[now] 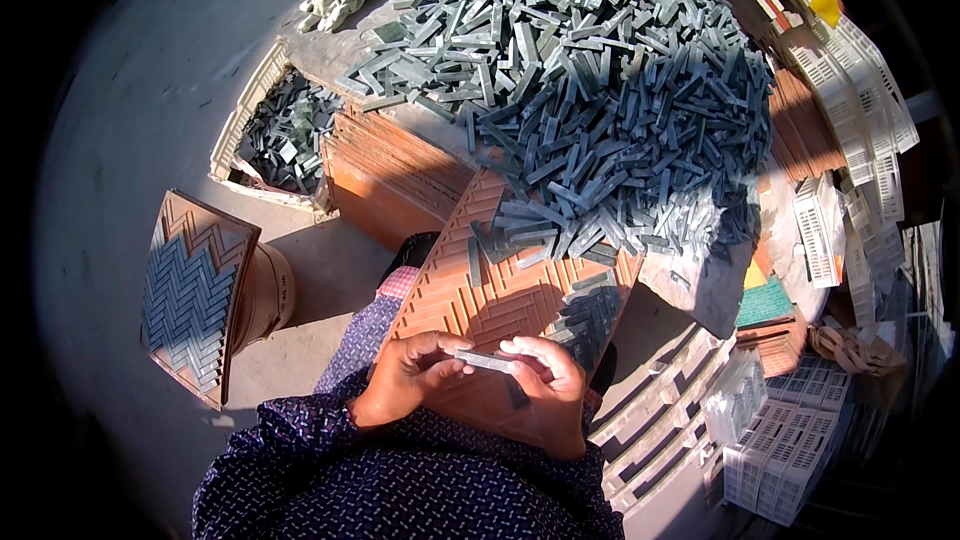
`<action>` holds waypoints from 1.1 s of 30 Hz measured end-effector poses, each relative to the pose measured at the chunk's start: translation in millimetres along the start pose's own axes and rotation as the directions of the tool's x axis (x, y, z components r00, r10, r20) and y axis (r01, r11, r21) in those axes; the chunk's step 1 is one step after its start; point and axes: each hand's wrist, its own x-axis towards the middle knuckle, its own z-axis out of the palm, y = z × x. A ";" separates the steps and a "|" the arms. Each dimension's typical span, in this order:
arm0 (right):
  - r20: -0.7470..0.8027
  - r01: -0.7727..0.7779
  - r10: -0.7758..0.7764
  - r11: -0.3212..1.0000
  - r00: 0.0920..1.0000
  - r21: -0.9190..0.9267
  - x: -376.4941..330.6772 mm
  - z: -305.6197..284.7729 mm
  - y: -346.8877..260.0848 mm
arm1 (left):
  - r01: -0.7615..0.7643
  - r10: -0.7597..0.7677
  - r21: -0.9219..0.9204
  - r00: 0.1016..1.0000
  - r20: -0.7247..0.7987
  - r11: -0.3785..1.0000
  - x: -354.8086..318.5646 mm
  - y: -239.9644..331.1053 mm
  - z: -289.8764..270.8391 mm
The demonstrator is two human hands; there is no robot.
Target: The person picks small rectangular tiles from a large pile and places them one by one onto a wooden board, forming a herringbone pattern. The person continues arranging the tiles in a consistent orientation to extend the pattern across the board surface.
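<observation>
Grey stone strip spans between both hands, left grip and right grip clamped on its ends.

Strip pile behind grooved tray, filled tray left

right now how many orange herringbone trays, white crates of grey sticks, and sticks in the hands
Orange herringbone trays, counting the one on the lap and the filled one leaning at left: 2
White crate of grey sticks: 1
Grey stick held between left hand and right hand, namely the stick: 1
Total: 4
</observation>
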 end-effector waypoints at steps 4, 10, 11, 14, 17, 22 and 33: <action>-0.005 -0.057 0.057 0.998 0.998 -0.040 0.1 2.9 6.1 | -0.070 0.068 0.320 0.998 0.015 0.945 -3.0 6.7 -2.1; -0.089 -0.016 0.017 1.000 0.996 0.009 -0.9 0.3 14.4 | 0.002 0.028 0.116 0.966 -0.257 0.993 12.1 3.8 -55.9; -0.094 -0.017 0.014 1.000 0.995 -0.024 1.0 -4.0 14.5 | -0.042 0.072 0.092 0.934 -0.350 0.995 25.4 2.2 -85.1; -0.107 -0.050 0.047 0.998 0.993 -0.028 4.2 -12.0 11.8 | -0.235 0.189 0.046 0.634 -0.750 0.971 54.0 42.2 -159.0; -0.084 0.040 -0.058 0.978 0.995 -0.205 11.1 -21.4 23.7 | -0.103 0.245 0.226 0.560 -0.792 0.969 71.4 51.0 -212.1; -0.108 0.112 -0.171 0.904 0.979 -0.412 33.8 -21.9 12.7 | -0.084 0.342 0.832 0.930 -0.131 0.549 101.8 9.4 -102.0; -0.216 0.078 -0.188 0.897 0.958 -0.435 19.2 -40.2 30.9 | -0.171 0.533 0.965 0.845 0.040 0.200 104.8 -6.6 -23.5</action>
